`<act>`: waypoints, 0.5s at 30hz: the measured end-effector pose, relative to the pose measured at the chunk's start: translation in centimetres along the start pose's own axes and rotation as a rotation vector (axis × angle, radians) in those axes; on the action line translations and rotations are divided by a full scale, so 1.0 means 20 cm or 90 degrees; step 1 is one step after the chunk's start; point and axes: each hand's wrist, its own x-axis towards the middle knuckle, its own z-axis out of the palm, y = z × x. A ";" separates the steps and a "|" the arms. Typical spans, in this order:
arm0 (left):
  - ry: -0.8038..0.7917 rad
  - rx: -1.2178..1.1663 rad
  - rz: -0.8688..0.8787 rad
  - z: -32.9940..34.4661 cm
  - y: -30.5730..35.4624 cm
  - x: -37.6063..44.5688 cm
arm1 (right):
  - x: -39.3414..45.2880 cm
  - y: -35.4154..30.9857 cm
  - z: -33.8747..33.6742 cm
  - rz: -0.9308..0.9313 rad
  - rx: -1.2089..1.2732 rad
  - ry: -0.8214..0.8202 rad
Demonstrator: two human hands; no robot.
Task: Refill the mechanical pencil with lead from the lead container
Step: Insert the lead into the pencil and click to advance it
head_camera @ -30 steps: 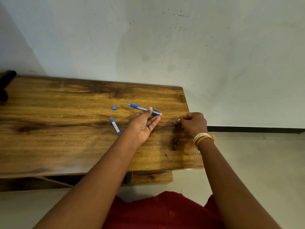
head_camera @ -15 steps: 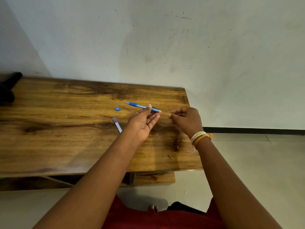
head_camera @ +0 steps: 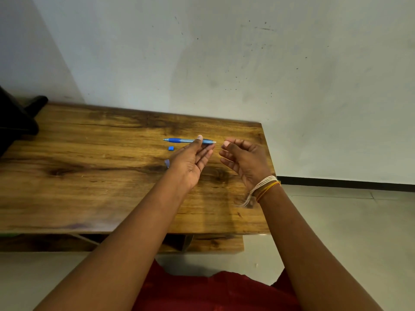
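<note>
A blue mechanical pencil (head_camera: 179, 140) is held level above the wooden table (head_camera: 89, 176), pinched between the thumb and fingers of my left hand (head_camera: 190, 162), tip pointing left. Its pale rear end sticks out to the right. My right hand (head_camera: 242, 162) hovers just right of that end, thumb and forefinger pinched together on what looks like a thin lead, hardly visible. A small blue cap (head_camera: 171, 148) lies on the table below the pencil. The lead container (head_camera: 166, 163) is mostly hidden behind my left hand.
A black object (head_camera: 20, 117) sits at the table's far left corner. The wall runs close behind the table. The table's right edge is just beyond my right hand, with tiled floor (head_camera: 348, 221) below it. A lower shelf shows under the front edge.
My right hand lifted from the table with its fingers pinched and moved up to the pencil's rear end. My left hand raised the pencil slightly, hiding more of the lead container.
</note>
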 end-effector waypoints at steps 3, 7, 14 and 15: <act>0.002 -0.003 0.008 -0.01 0.02 0.00 | 0.00 0.01 0.02 -0.002 -0.017 -0.033; 0.003 -0.001 0.019 -0.02 0.04 0.00 | -0.01 0.01 0.06 -0.028 -0.012 -0.046; 0.000 0.011 0.019 -0.02 0.05 -0.01 | -0.01 0.01 0.06 -0.050 0.029 -0.006; -0.001 0.015 0.020 -0.02 0.04 -0.01 | -0.01 0.01 0.06 -0.053 0.020 -0.003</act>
